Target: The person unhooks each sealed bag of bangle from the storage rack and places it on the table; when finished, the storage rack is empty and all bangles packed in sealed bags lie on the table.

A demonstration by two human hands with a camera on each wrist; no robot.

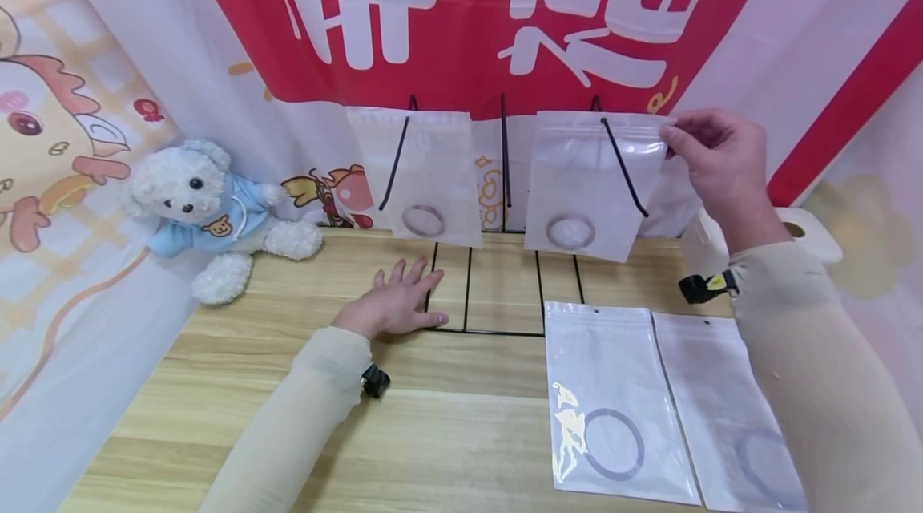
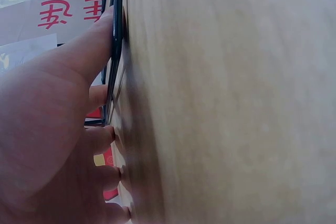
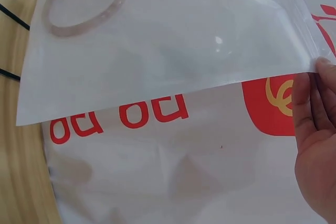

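Observation:
My right hand [image 1: 721,156] pinches the top right corner of a white zip bag [image 1: 587,184] that hangs on a black hook of the wire rack [image 1: 505,333]. A pale bangle [image 3: 84,4] shows through that bag in the right wrist view. Another zip bag [image 1: 425,176] with a bangle inside hangs on the hook to the left. Between the two bags, the middle hook [image 1: 505,152] carries nothing. My left hand [image 1: 392,303] rests with spread fingers on the left side of the rack's base, its thumb along the black wire [image 2: 116,30].
Two more zip bags, a nearer-left one [image 1: 613,401] and a right one [image 1: 728,409], lie flat on the wooden table [image 1: 433,433], each with a ring inside. A white teddy bear [image 1: 209,208] in blue sits at the left. A white box-like object [image 1: 811,232] stands behind my right wrist.

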